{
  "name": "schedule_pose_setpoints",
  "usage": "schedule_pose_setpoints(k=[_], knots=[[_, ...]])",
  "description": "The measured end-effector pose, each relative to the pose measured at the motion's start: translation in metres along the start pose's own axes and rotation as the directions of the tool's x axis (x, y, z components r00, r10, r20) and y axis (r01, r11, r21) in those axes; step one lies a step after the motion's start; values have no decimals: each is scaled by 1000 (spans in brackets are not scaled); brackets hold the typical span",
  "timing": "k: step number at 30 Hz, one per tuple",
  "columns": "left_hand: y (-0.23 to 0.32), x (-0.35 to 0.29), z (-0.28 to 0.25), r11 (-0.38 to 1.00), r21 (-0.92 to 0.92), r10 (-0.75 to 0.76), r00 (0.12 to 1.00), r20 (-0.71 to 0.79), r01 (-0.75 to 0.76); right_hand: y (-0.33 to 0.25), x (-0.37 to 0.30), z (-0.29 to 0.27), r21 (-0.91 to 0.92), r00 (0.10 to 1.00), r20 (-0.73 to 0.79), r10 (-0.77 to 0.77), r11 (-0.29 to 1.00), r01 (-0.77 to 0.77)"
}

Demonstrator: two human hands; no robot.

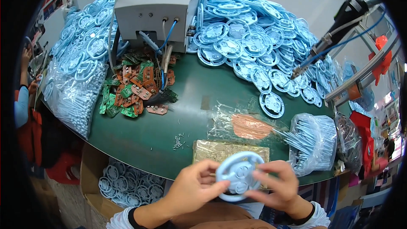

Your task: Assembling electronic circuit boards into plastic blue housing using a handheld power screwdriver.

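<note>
A light-blue, round plastic toy steering wheel part (241, 173) is held up at the table's near edge, tilted, with raised round shapes in its middle. My left hand (188, 188) is closed on its left rim, the thumb lying over the front. On the opposite rim are the thumb and fingers of my right hand (277, 184), slightly blurred. Just behind the part lies a flat block wrapped in yellowish tape (207, 149). Farther back, clear film and an orange-brown patch (252, 126) cover the tabletop. Small screws (178, 142) lie loose to the left.
Large heaps of similar blue parts (256, 42) rise behind. A grey machine (154, 8) stands over green and brown circuit boards (135, 89). Bags of blue sticks (313, 144) flank the table (190, 101). An electric screwdriver (326, 40) hangs right; a carton (91, 165) stands below left.
</note>
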State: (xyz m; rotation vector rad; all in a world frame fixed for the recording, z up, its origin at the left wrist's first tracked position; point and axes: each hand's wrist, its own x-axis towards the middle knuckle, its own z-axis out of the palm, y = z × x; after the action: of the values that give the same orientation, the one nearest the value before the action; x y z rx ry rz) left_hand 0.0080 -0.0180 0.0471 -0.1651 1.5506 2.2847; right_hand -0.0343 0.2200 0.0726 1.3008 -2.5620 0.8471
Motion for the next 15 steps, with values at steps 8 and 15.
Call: schedule_pose_setpoints(k=[8,15], knots=[[-33,-3,8,970,-105,218,975,-37,-221,-3,0,21,868,844,7,536,415,-271],[20,47,-10,679,535,360,863,354,-503,23,19,28,-44,992,-93,-84,996,80]])
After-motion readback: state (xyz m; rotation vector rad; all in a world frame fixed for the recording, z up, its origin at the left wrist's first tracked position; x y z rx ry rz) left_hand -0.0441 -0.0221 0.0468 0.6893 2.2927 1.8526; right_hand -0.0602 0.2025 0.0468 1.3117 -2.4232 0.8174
